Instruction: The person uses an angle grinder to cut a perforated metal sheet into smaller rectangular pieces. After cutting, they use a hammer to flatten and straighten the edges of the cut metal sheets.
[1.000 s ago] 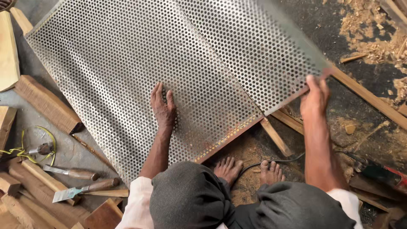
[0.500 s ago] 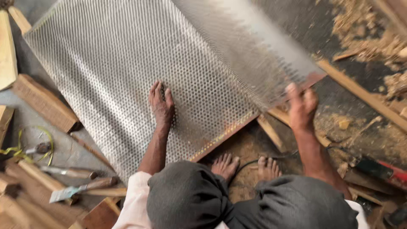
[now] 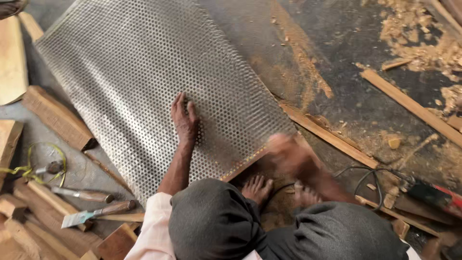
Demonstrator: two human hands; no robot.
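Note:
A large perforated metal sheet (image 3: 130,82) lies on the floor, over wooden pieces at its left side. My left hand (image 3: 184,120) rests flat on it near its front edge, fingers spread. My right hand (image 3: 288,155) is a motion blur at the sheet's near right corner, by a wooden strip under that edge; its grip cannot be made out. My bare feet (image 3: 257,188) sit just in front of the sheet, and my dark-clothed knees (image 3: 211,226) fill the bottom of the view.
Two wooden-handled chisels (image 3: 96,204) and wood blocks (image 3: 55,115) lie at the left, beside a yellow cord (image 3: 29,163). A long wood strip (image 3: 332,139) runs to the right. A red power tool (image 3: 433,195) with a black cable lies at the lower right. Sawdust covers the dark floor.
The sheet's raised right side has come down and left, uncovering dark floor. My right hand swept from the far right edge to the near corner. My left hand stayed pressed on the sheet.

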